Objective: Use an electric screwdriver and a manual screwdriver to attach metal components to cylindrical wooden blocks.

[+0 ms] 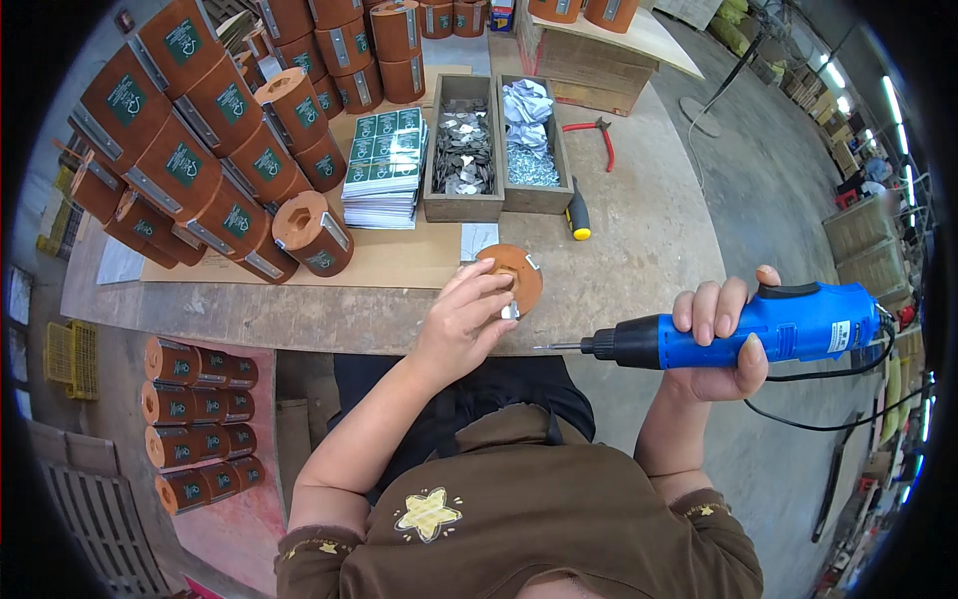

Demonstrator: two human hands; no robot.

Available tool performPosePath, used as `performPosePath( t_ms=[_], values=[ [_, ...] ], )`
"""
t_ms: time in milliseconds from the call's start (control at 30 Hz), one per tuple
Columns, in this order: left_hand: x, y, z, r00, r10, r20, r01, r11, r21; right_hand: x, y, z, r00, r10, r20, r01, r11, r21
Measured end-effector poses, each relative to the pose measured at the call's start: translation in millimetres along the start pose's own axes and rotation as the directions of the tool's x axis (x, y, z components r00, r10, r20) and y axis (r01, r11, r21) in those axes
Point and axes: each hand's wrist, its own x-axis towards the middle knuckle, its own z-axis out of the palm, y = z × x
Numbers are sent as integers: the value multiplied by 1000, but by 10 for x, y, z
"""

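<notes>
A blue corded electric screwdriver point(768, 329) lies level in my right hand point(723, 339), my fingers wrapped around its body. Its thin bit points left, toward a round terracotta-brown cylinder point(532, 277) standing near the table's front edge. The cylinder's top has a hole in the middle and a pale metal strip end at its far right rim. My left hand point(464, 324) reaches over the near left side of the cylinder. Between its thumb and fingers is a small shiny metal plate point(511, 310) at the near rim. The bit is apart from the plate.
Stacked brown cylinders point(230, 130) with green labels fill the table's left. Beside them are a pile of label sheets point(384, 170), a wooden bin of metal plates point(465, 145) and a bin of screws point(534, 170). Red-handled pliers point(607, 140) and a yellow-ended screwdriver point(579, 215) lie rightward.
</notes>
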Motion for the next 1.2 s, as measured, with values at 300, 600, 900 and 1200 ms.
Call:
performPosePath(
  t_ms=[300,600,900,1200],
  values=[
    [10,3,-6,1000,9,-8,-9,1000,-3,96,125,95,998,19,53,-18,1000,-16],
    [-17,-22,10,999,-16,-30,14,999,-46,229,353,284,994,106,11,-101,970,-222],
    [-37,-52,16,999,-29,-37,27,997,-75,275,512,374,987,134,91,-93,928,-360],
    [-30,-52,10,999,-19,-30,16,995,-99,288,564,411,968,222,116,-155,895,-419]
  ],
)
